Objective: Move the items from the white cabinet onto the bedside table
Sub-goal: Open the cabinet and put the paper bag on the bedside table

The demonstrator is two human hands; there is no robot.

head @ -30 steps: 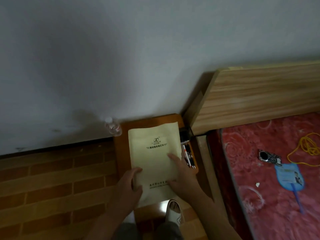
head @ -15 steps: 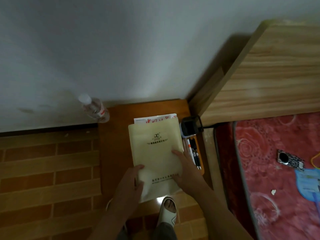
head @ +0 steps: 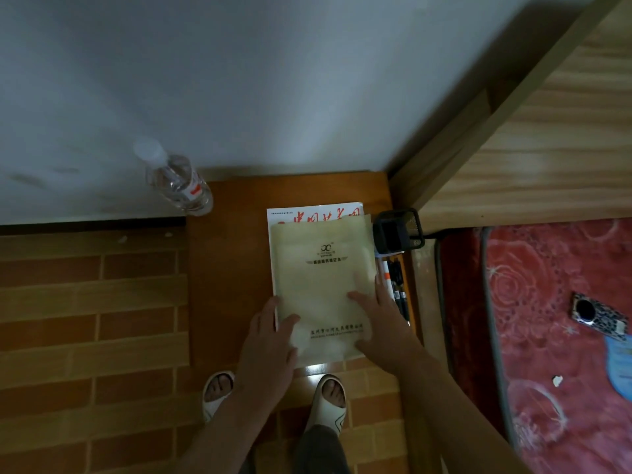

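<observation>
both hands (head: 270,340) (head: 383,319) lie flat on the cream folder (head: 321,285) – already at the bedside table (head: 225,261) front edge – cabinet unseen.

I'm seeing a dim, underlit room with muted, grainy colour. The one bright patch glares off the surface (head: 232,268) edge just below my hands. The wall (head: 273,80) above them fades into soft shadow. The wide lens bends the headboard (head: 547,148), and the bottle (head: 178,183) looks smeared.
</observation>
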